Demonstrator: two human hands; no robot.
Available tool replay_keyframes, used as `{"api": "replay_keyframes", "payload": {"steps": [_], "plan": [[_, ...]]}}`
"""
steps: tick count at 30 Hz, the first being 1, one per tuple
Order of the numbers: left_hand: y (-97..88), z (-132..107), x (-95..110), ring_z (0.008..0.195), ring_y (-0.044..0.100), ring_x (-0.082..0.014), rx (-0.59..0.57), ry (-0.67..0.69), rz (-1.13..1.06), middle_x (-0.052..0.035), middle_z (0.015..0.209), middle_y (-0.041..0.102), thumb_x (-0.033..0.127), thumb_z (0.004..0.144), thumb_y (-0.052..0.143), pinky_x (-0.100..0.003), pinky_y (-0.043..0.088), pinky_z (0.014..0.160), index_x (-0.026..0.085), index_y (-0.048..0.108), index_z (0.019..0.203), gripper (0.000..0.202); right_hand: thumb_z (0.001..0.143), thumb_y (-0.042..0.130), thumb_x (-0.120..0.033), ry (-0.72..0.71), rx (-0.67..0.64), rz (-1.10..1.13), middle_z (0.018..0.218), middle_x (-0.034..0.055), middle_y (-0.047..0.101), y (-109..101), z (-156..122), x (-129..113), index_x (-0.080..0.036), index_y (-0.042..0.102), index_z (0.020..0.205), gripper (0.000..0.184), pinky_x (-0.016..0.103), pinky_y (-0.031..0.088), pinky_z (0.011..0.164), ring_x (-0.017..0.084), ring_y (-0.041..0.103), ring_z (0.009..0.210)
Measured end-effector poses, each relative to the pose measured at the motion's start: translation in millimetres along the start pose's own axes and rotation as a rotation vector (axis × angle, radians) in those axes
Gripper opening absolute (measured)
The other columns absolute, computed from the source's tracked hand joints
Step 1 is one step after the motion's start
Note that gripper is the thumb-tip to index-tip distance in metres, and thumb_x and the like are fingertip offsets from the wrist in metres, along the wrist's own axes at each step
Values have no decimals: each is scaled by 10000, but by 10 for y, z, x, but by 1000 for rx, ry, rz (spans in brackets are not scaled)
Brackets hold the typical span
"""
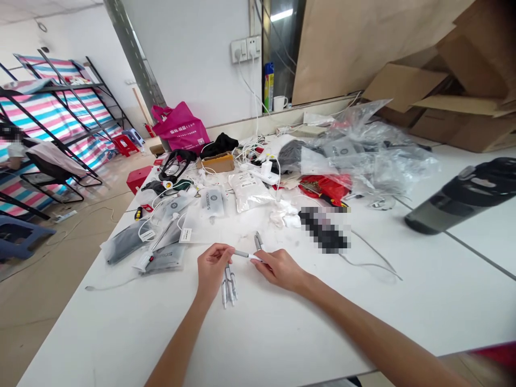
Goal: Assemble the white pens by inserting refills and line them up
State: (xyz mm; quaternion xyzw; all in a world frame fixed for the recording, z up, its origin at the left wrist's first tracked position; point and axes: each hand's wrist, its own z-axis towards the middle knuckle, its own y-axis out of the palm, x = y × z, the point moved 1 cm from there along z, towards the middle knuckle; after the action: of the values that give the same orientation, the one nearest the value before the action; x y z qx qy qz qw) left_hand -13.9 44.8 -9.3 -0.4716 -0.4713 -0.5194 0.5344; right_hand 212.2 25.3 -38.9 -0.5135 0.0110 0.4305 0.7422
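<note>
My left hand (pixel 212 269) and my right hand (pixel 278 269) meet over a white table (pixel 322 317), pinching a slim grey-and-white pen-like rod (pixel 245 255) by its two ends. Just below my left hand lie several similar silver pens (pixel 229 286) in a loose bundle on the tabletop. Another silver pen (pixel 258 241) lies just past the fingers of my right hand, touching neither hand as far as I can see. A white printed sachet (pixel 201 212) lies farther ahead.
Plastic bags, cables, grey pouches (pixel 124 242) and a cardboard box (pixel 217 163) crowd the table's far half. A dark bottle (pixel 463 196) lies at the right. Cardboard sheets (pixel 455 102) are stacked behind it. A person (pixel 12 150) sits at the far left by metal bunk frames.
</note>
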Motion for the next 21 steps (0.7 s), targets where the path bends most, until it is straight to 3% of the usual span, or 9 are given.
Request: {"api": "replay_keyframes", "payload": {"steps": [2, 4, 6, 8, 11, 13, 16, 18, 21], "plan": [[11, -3, 34, 895, 730, -205, -100, 35, -22, -91, 985, 804, 465, 809, 916, -292, 588, 749, 196, 779, 1159, 462, 1144, 391, -404, -1, 5, -10, 579, -20, 581, 4, 3, -6, -178, 660, 1000, 380, 253, 246, 535, 103, 424, 466], [15, -8, 64, 990, 732, -221, -198, 24, -26, -119, 1120, 799, 459, 835, 897, -294, 587, 782, 202, 757, 1246, 504, 1142, 391, -401, -8, 5, -14, 596, -13, 597, 6, 5, -8, -178, 661, 992, 381, 253, 257, 545, 105, 441, 477], [6, -6, 72, 875, 720, -191, -213, -2, 5, -100, 984, 792, 471, 873, 862, -284, 568, 757, 179, 782, 1165, 421, 1139, 398, -405, -13, 6, -16, 606, -11, 608, 5, 8, -12, -180, 665, 998, 377, 256, 262, 550, 109, 455, 483], [-6, 4, 67, 841, 711, -181, -193, 17, 14, -70, 911, 765, 449, 836, 899, -279, 557, 756, 182, 771, 1188, 459, 1138, 407, -407, -13, 10, -17, 605, -13, 609, -5, 13, -16, -179, 666, 1003, 371, 259, 264, 550, 112, 464, 485], [-11, 17, 50, 1009, 731, -228, -249, 60, -29, -110, 1133, 779, 411, 802, 928, -300, 574, 804, 215, 727, 1315, 585, 1143, 404, -403, -5, 19, -17, 599, -16, 602, -37, 28, -21, -175, 659, 1010, 367, 260, 276, 548, 118, 483, 494], [-14, 16, 36, 947, 735, -224, -285, 33, -34, -116, 1073, 795, 436, 838, 894, -315, 580, 793, 187, 776, 1203, 457, 1149, 391, -402, -8, 21, -15, 604, -19, 597, -67, 42, -23, -180, 660, 1017, 373, 261, 289, 548, 121, 489, 499], [-19, -1, 35, 764, 690, -177, -235, 16, -11, -61, 801, 749, 457, 846, 885, -308, 569, 756, 155, 779, 920, 328, 1164, 336, -365, -22, 21, -10, 697, 2, 645, -108, 64, -26, -189, 661, 1033, 392, 261, 336, 574, 124, 530, 545], [-12, -19, 55, 827, 705, -181, -215, 53, -20, -72, 900, 771, 432, 826, 907, -296, 566, 776, 163, 761, 944, 328, 1168, 314, -335, -31, 24, -5, 796, 28, 683, -120, 72, -24, -192, 657, 1056, 388, 262, 375, 609, 131, 582, 610], [19, -46, 86, 940, 745, -211, -277, 68, -14, -114, 1121, 797, 421, 884, 857, -292, 568, 778, 188, 783, 1119, 339, 1162, 347, -327, -67, 29, -32, 891, 54, 710, -95, 70, -2, -201, 643, 1122, 325, 267, 407, 640, 152, 648, 690]]}}
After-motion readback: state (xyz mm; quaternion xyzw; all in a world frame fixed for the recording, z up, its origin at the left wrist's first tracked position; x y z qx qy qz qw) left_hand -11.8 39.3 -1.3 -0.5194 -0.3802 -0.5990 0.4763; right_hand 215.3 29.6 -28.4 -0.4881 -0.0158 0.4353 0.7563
